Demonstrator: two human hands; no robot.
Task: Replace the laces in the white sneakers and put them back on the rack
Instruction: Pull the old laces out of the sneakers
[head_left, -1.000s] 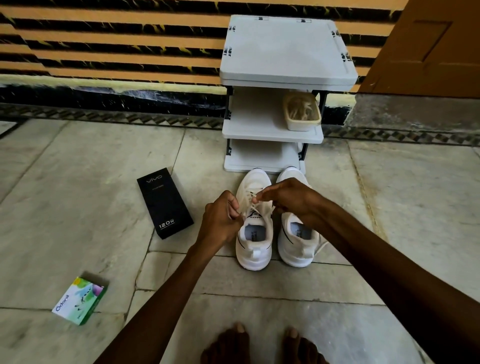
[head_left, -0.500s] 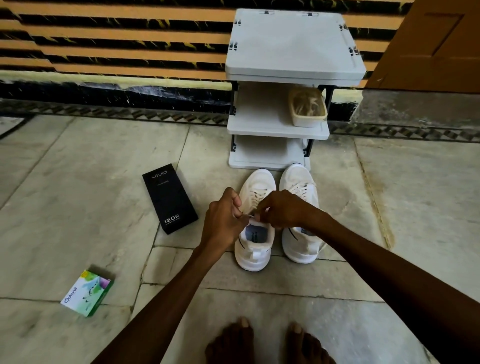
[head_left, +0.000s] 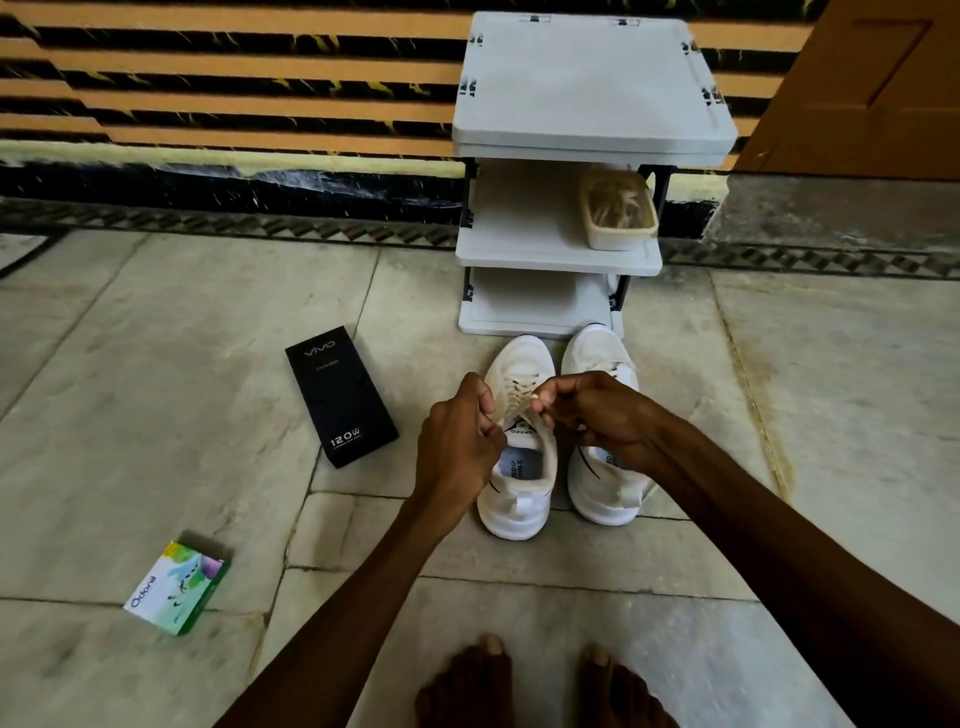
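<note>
Two white sneakers stand side by side on the stone floor in front of a white three-tier rack (head_left: 592, 140). The left sneaker (head_left: 517, 488) has cream laces (head_left: 519, 388) crossing its upper. My left hand (head_left: 457, 447) pinches a lace end at the sneaker's left side. My right hand (head_left: 597, 410) pinches the lace over the tongue, and its forearm covers part of the right sneaker (head_left: 602, 488). Both hands meet just above the left sneaker's tongue.
A cream tub (head_left: 618, 213) of tangled laces sits on the rack's middle shelf. A black phone box (head_left: 340, 395) lies left of the sneakers, a green-white Odonil box (head_left: 176, 587) nearer left. My bare feet (head_left: 540, 686) show at the bottom. A striped wall and brown door (head_left: 872, 88) stand behind.
My hands have stayed on the left sneaker's laces; the right hand has drawn back a little and lifted the lace. The view has shifted slightly.
</note>
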